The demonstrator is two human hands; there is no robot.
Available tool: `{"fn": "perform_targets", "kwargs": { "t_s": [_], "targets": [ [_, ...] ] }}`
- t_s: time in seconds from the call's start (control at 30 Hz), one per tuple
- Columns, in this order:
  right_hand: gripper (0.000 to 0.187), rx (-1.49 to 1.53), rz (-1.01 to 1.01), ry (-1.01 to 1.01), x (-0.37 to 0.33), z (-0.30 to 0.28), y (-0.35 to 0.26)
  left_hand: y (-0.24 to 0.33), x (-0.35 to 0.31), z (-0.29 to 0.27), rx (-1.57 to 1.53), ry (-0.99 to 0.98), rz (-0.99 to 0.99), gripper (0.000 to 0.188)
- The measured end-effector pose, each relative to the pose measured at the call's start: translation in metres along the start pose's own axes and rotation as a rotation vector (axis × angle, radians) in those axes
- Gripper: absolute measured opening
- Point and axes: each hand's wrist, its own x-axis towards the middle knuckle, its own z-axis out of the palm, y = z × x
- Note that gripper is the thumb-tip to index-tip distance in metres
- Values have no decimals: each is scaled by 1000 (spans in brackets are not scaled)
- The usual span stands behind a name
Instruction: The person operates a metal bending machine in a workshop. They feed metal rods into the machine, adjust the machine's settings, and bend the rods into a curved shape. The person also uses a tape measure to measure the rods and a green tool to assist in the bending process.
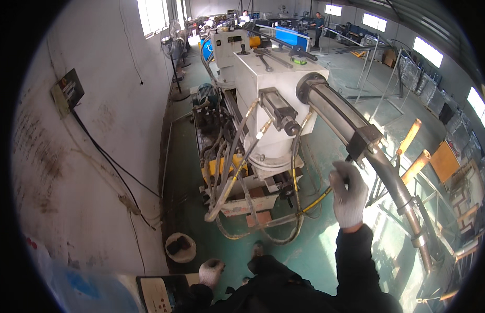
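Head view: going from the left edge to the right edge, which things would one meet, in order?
Black wall box → round floor tray → left hand → white machine body → right hand → bent metal tube → orange-capped posts.

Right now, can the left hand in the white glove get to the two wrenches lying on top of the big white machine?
Probably not: the left hand is down low by the body, and the wrenches lie far off on top of the machine.

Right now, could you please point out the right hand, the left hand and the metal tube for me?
right hand (pixel 348 195), head view, back of the gloved hand, raised by the tube.
left hand (pixel 210 272), head view, gloved knuckles, low beside a control panel.
metal tube (pixel 334 112), head view, its straight upper stretch.
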Motion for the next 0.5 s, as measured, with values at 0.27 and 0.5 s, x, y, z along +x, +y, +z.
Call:
{"fn": "perform_targets", "kwargs": {
  "t_s": [0.27,0.5],
  "targets": [
    [43,-467,-408,-184,287,220,-8,42,89,-20,-124,51,-45,32],
    [39,-841,-262,-458,356,327,-7,63,158,-68,-119,278,85,28]
  ]
}}
